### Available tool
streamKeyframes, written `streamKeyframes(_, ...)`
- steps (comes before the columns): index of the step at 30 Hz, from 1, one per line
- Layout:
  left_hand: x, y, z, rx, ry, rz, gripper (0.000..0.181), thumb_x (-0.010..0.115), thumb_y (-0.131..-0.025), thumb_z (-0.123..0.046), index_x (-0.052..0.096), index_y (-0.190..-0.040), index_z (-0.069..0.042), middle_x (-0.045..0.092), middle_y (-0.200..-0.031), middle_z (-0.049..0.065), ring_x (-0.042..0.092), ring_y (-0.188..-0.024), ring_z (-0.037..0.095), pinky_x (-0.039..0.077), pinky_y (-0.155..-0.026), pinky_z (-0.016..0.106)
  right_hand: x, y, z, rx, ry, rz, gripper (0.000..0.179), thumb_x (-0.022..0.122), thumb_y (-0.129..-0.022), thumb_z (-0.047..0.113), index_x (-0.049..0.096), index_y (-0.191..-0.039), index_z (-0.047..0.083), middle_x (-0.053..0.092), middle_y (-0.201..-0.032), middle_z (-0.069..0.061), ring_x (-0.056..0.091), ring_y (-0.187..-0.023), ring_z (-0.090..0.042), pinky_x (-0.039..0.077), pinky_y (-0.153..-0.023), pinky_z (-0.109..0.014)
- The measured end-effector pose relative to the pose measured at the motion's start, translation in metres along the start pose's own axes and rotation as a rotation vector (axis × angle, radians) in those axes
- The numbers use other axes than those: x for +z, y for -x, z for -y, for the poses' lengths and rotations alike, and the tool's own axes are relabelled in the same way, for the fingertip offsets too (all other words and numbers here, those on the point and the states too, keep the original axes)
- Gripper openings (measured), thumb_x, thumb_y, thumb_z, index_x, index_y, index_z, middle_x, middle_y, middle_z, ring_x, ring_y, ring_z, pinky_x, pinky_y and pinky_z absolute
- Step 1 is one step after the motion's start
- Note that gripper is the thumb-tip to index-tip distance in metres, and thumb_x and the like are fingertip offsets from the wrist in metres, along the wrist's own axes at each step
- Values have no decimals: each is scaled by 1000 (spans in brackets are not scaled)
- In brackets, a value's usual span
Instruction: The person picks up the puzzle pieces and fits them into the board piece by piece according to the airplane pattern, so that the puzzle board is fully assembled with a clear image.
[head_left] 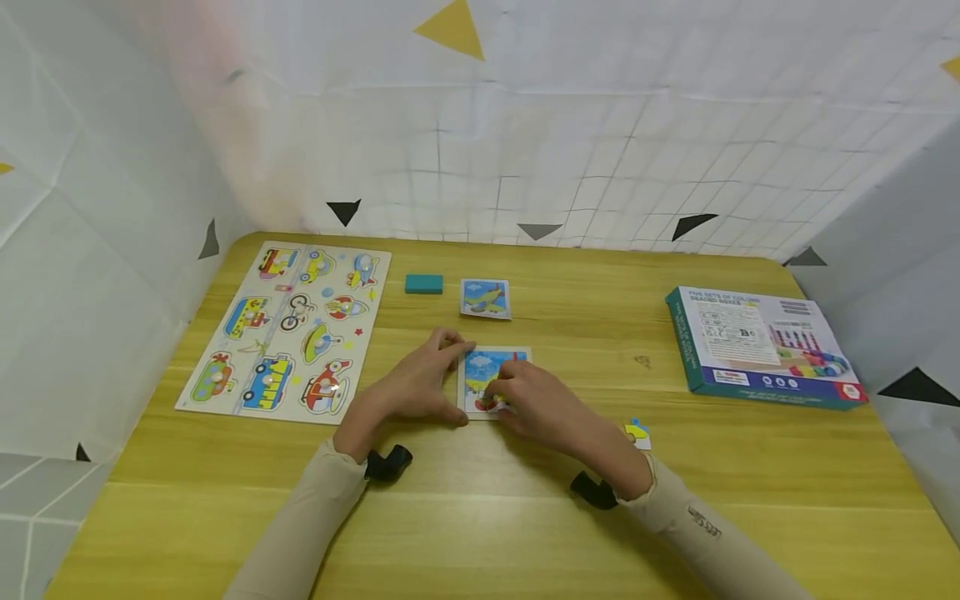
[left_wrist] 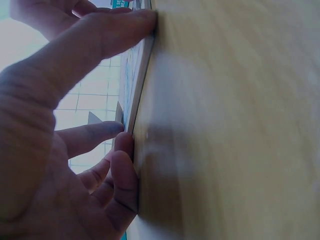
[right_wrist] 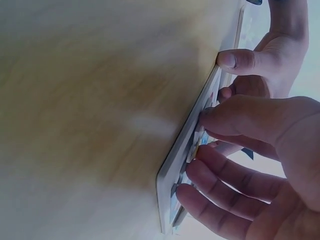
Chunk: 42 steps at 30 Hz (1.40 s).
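Observation:
A small square jigsaw puzzle board [head_left: 461, 387] with a pale rim and a blue and yellow picture lies mid-table. My left hand [head_left: 420, 379] grips its left side, the thumb [left_wrist: 142, 22] at the near corner and the index finger at the far one. Over the board, my right hand [head_left: 542, 404] pinches a puzzle piece [head_left: 489, 403] with red on it between thumb and index finger, low against the picture. The right fingers hide part of the piece and of the board. A loose yellow, blue and white puzzle piece [head_left: 637, 433] lies beside the right wrist.
Behind the board lie an airplane picture card [head_left: 486, 298] and a teal block [head_left: 423, 284]. A wooden vehicle peg puzzle [head_left: 367, 317] is on the left. On the right sits a beaded-boxes carton [head_left: 765, 346]. White sheets with triangle prints [head_left: 540, 229] hang around the table.

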<state>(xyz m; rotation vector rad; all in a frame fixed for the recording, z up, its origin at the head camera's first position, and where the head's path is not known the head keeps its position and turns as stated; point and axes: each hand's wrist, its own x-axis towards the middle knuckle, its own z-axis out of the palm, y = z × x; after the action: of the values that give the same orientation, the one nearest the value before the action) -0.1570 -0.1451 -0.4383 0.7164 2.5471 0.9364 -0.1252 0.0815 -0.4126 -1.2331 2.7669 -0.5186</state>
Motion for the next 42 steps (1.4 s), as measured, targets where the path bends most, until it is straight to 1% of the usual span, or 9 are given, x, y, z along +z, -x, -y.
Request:
streamKeyframes(12, 0, 0, 0, 2, -3, 1, 106, 94, -65, -36, 40, -154, -11, 33, -144, 5, 47, -115, 19, 40, -103, 37, 0, -2, 2, 14, -8, 21, 14, 83, -83, 11, 80, -97, 11, 61, -88, -3, 52, -78, -13, 47, -68, -27)
streamKeyframes(20, -1, 0, -1, 8, -7, 0, 106, 94, -65, -36, 41, -153, -12, 33, -143, 4, 47, -117, 19, 40, -103, 37, 1, -2, 2, 33, -3, 27, 16, 82, -82, 5, 80, -98, 9, 61, -87, -3, 53, -78, -13, 48, -68, -27)
streamKeyframes(26, 0, 0, -1, 7, -7, -3, 106, 94, -65, -35, 41, -153, -11, 33, -143, 4, 47, -119, 20, 39, -104, 37, 0, -1, 3, 20, 11, 16, 18, 82, -82, 6, 79, -99, 8, 62, -88, -3, 55, -78, -14, 49, -68, -28)
streamKeyframes(32, 1, 1, 0, 6, -9, -7, 107, 94, -64, -35, 40, -154, -11, 33, -145, 4, 46, -121, 20, 39, -104, 38, -3, 7, 7, -12, 44, -20, 21, 83, -82, 8, 78, -103, 9, 63, -90, -3, 55, -79, -14, 49, -69, -28)
streamKeyframes(39, 1, 0, 1, 1, -17, -9, 107, 94, -64, -36, 40, -154, -12, 33, -144, 3, 47, -115, 17, 41, -101, 36, -6, 22, 7, -10, 53, -67, 24, 82, -82, 7, 77, -105, 8, 64, -94, -4, 60, -84, -17, 52, -71, -30)
streamKeyframes(42, 1, 0, 0, 2, -13, -4, 107, 94, -64, -36, 40, -154, -12, 33, -144, 4, 47, -116, 18, 41, -102, 36, -6, 28, 3, -9, 50, -89, 23, 82, -82, 7, 76, -104, 6, 65, -95, -4, 62, -87, -19, 53, -72, -32)
